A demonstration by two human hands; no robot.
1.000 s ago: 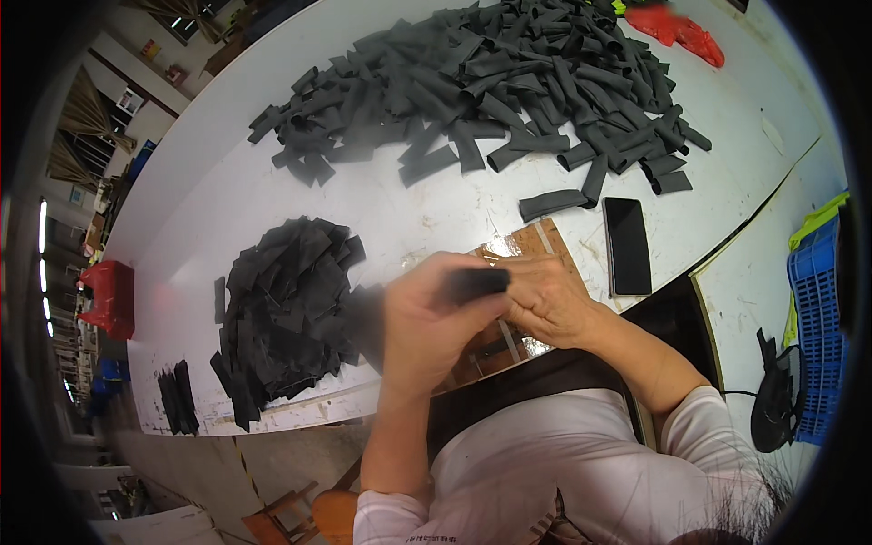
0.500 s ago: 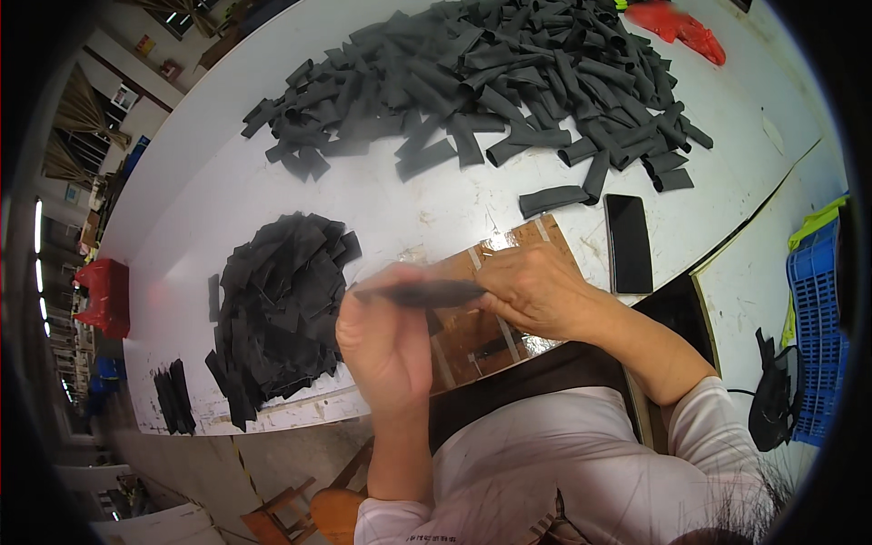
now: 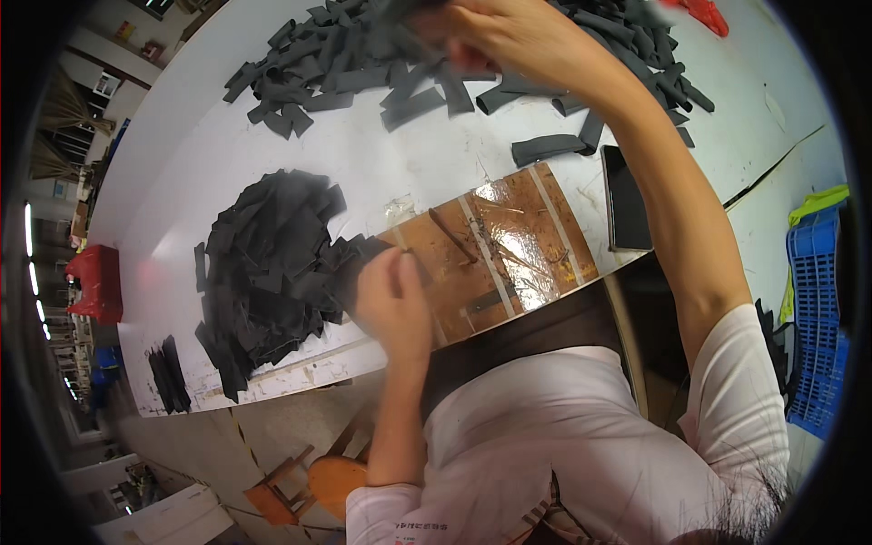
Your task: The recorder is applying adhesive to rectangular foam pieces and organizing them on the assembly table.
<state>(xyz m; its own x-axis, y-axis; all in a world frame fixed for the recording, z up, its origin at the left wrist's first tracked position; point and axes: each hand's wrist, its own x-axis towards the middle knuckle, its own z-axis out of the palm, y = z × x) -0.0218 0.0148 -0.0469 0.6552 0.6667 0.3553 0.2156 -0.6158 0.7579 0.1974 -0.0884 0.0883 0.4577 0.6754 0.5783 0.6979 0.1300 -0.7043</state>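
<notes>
The person's two hands work far apart over a white counter. The right hand stretches out to the upper edge of the view, above the near side of a broad heap of dark grey fabric tubes. Its fingers are bent inward, and a blurred dark piece shows at their tips, partly cut off; whether they grip it, I cannot tell.

The left hand is low, its fingers curled and thumb near them, beside the right edge of a pile of flat black fabric pieces. It overlaps a few of those pieces; blur hides whether it has hold of any.

Just right of the left hand lies a glossy brown board with pale strips across it. A single fabric tube lies beyond the board, and a black phone lies to its right, partly behind the right forearm. A small bundle of black strips lies at the counter's left end. A blue plastic crate stands at far right.
</notes>
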